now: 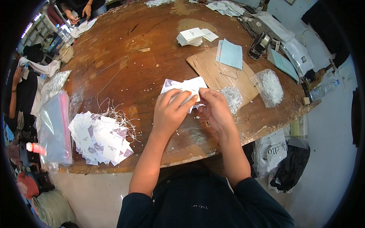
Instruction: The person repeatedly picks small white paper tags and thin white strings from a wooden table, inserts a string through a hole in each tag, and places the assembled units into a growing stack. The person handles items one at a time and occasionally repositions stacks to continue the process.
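Steady the white cards (196,81), pinched in the left hand (168,110); work gently at their edge with the right hand (217,108), in a grip too hidden to judge.

I can't tell what the right hand (217,109) pinches; the left hand (171,110) covers part of the cards (195,83); at the worktop's (148,72) far-left corner I lose a co-worker's (78,5) head beyond the frame; a white pile (159,2) at the far edge is cropped too.
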Motion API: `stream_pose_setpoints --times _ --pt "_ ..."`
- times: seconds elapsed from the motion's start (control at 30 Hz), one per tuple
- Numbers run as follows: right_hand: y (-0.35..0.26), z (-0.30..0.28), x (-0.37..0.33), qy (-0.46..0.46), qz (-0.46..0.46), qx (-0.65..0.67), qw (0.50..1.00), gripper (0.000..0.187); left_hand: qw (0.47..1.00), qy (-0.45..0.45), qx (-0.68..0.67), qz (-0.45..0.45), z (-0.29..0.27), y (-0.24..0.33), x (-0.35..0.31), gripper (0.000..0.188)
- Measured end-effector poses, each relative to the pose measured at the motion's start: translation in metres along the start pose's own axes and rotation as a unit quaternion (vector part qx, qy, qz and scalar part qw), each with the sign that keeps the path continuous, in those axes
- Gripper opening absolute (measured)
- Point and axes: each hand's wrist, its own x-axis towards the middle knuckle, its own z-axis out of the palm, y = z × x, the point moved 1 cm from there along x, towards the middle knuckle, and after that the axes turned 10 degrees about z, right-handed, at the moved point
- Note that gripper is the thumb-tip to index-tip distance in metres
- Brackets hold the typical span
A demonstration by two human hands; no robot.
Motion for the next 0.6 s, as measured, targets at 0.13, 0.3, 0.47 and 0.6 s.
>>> stream_pose_setpoints --times 0.13,0.3,0.47,0.6 --pt "0.002 -0.003 0.003 -0.049 0.037 -0.041 0.997 0.019 0.996 -0.054 0.060 0.033 -0.023 0.022 -0.001 0.037" --pt "-0.008 -0.014 0.022 0.128 -0.199 -0.260 0.936 0.026 0.983 -0.089 0.163 -0.006 -0.073 0.029 -0.040 0.038" --pt "0.001 -0.023 0.032 0.212 -0.322 -0.422 0.820 0.024 0.931 -0.084 0.300 -0.192 -0.135 -0.017 -0.094 0.042" --pt "0.015 -0.024 0.030 0.243 -0.347 -0.544 0.724 0.027 0.817 -0.215 0.328 -0.423 -0.149 -0.027 -0.108 0.046"
